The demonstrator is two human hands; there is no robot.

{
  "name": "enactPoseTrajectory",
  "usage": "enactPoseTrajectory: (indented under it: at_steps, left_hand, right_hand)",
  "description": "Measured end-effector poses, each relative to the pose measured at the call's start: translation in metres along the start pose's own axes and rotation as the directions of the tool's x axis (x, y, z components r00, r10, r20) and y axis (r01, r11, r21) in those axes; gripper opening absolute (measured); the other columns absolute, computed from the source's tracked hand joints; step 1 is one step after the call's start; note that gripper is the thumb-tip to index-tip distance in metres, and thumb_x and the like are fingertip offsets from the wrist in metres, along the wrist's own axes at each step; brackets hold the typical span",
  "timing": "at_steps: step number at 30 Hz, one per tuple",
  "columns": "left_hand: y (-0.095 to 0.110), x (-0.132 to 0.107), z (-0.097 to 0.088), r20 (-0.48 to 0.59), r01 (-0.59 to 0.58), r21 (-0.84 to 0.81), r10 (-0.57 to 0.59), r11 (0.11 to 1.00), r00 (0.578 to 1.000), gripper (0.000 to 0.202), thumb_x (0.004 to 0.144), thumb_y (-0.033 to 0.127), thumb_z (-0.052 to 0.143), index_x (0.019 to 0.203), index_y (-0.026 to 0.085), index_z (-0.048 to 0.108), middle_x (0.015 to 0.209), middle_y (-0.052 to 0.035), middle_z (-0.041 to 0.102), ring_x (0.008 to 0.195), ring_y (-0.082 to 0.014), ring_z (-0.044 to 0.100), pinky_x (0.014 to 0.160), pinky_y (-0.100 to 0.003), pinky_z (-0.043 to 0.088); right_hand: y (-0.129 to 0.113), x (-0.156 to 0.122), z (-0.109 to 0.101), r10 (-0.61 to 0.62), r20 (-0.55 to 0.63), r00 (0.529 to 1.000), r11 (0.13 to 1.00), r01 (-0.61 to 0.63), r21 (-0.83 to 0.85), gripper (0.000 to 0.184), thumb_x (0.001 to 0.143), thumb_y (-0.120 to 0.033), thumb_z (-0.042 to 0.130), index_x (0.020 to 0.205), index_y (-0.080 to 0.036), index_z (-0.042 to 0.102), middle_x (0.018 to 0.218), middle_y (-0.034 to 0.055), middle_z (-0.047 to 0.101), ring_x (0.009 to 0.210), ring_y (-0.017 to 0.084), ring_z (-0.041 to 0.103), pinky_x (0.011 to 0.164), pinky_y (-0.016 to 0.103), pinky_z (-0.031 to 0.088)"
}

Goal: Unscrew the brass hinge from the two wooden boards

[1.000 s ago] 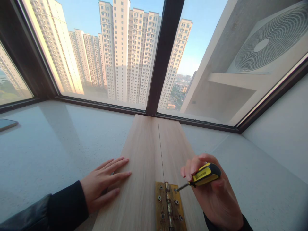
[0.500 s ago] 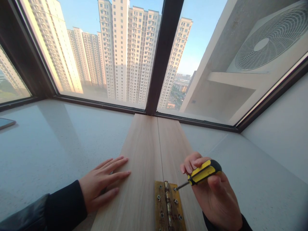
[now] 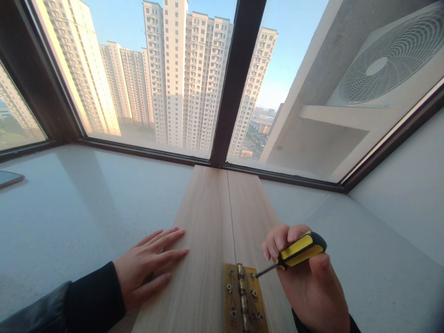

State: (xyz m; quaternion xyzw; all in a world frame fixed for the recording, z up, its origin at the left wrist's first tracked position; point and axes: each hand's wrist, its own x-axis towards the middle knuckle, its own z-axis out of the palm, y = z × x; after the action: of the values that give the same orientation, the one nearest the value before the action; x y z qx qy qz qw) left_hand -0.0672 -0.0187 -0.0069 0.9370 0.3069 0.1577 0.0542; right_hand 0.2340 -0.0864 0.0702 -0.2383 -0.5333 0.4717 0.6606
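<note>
A brass hinge [image 3: 243, 298] lies open across the seam between two pale wooden boards, the left board [image 3: 197, 231] and the right board [image 3: 248, 208]. Screws sit in several of its holes. My right hand [image 3: 308, 282] grips a yellow and black screwdriver [image 3: 301, 252], its shaft slanting down to the left. The tip is at the top right screw [image 3: 253, 276] of the hinge; whether it sits in the slot I cannot tell. With fingers spread, my left hand [image 3: 152, 268] rests flat on the left board's edge, holding nothing.
The boards lie on a white speckled sill [image 3: 86, 208] and reach the dark window frame [image 3: 218, 134]. At the far left lies a flat thin device [image 3: 10, 178], partly cut off. A white wall [image 3: 402, 194] rises on the right. Outside are tall buildings and a fan unit [image 3: 388, 64].
The screwdriver handle has shifted slightly right and turned in my right hand, whose fingers have curled differently. Its tip stays at the same screw. My left hand has stayed in place.
</note>
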Motion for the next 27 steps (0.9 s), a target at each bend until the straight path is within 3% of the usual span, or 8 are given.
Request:
enactPoseTrajectory:
  at_steps: [2,8,15,19,23,27]
  left_hand:
    - [0.0004,0.0,-0.0006,0.0,-0.001,0.004,0.001,1.0,1.0,0.05,0.085,0.034,0.043,0.134,0.038,0.038,0.148,0.0016,0.029,0.133,-0.0258,0.031,0.105,-0.049,0.034]
    - [0.0011,0.0003,-0.0013,-0.003,-0.002,-0.012,0.002,1.0,1.0,0.051,0.084,0.032,0.046,0.134,0.036,0.04,0.147,0.0004,0.029,0.133,-0.0264,0.032,0.106,-0.048,0.033]
    - [0.0007,0.0004,-0.0008,-0.019,-0.006,-0.034,0.005,0.999,1.0,0.05,0.083,0.032,0.046,0.133,0.034,0.042,0.147,-0.0001,0.031,0.133,-0.0263,0.032,0.106,-0.047,0.033]
    - [0.0011,0.0006,-0.0005,-0.023,-0.002,-0.032,0.001,0.999,1.0,0.049,0.084,0.032,0.045,0.133,0.036,0.042,0.146,0.0004,0.031,0.132,-0.0261,0.033,0.106,-0.046,0.034]
    - [0.0012,0.0006,-0.0005,-0.022,-0.005,-0.029,0.004,1.0,1.0,0.05,0.084,0.033,0.045,0.133,0.036,0.041,0.147,0.0006,0.031,0.132,-0.0264,0.033,0.105,-0.048,0.034]
    - [0.0007,0.0005,-0.0007,-0.015,-0.01,-0.011,0.01,1.0,1.0,0.05,0.084,0.033,0.045,0.134,0.036,0.04,0.147,0.0002,0.031,0.133,-0.026,0.032,0.105,-0.047,0.035]
  right_hand:
    - [0.0012,-0.0003,-0.0019,-0.011,-0.01,1.0,1.0,0.011,-0.027,0.034,0.093,-0.053,0.048,0.094,-0.02,0.056,0.087,0.0035,0.038,0.078,0.014,0.041,0.072,0.028,0.037]
    - [0.0002,-0.0007,-0.0001,0.04,0.022,0.999,0.999,-0.04,-0.006,0.044,0.097,-0.057,0.033,0.099,-0.022,0.061,0.073,0.0038,0.039,0.071,0.015,0.041,0.068,0.029,0.037]
    - [-0.0009,0.0002,0.0007,0.02,-0.045,0.999,0.999,-0.019,0.028,0.04,0.098,-0.052,0.037,0.095,-0.021,0.062,0.076,0.0052,0.042,0.072,0.015,0.043,0.067,0.029,0.037]
    - [-0.001,0.0022,0.0028,0.031,-0.037,0.999,0.998,-0.029,0.064,0.045,0.099,-0.05,0.032,0.086,-0.019,0.061,0.065,0.0029,0.036,0.062,0.013,0.04,0.06,0.027,0.037]
    - [-0.0043,0.0041,0.0051,0.019,-0.017,1.0,0.996,-0.018,0.082,0.061,0.092,-0.07,0.032,0.074,-0.017,0.056,0.058,0.0006,0.029,0.056,0.012,0.035,0.054,0.024,0.034]
    - [-0.0068,0.002,0.0048,0.026,0.026,0.999,0.999,-0.027,0.018,0.069,0.081,-0.084,0.032,0.079,-0.018,0.054,0.064,0.0017,0.031,0.062,0.014,0.035,0.058,0.027,0.034]
